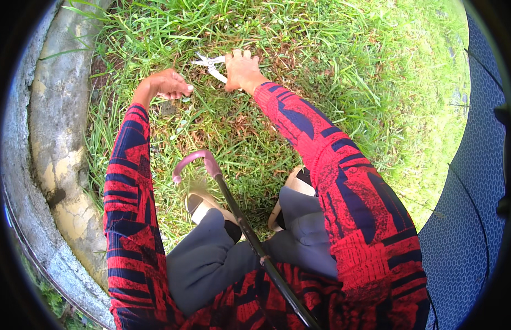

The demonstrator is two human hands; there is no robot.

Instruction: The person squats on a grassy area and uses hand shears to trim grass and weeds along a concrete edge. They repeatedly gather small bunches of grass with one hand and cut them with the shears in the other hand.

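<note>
My right hand (242,71) is wrapped round the pale handles of a pair of pruning shears (214,69). The shears' blades are spread apart and point left, just above the grass (228,33). To the left of them, my left hand (166,85) hovers low over the grass, its fingers curled in and the thumb toward the shears. Whatever lies inside those fingers, if anything, is hidden. A small gap separates the left hand from the blades.
An umbrella's pink hooked handle (197,159) and dark shaft (255,242) slant across my lap. Its blue patterned canopy (459,220) spreads at the right. A weathered concrete kerb (60,137) curves along the left. My sandalled feet (208,208) stand on the grass below my hands.
</note>
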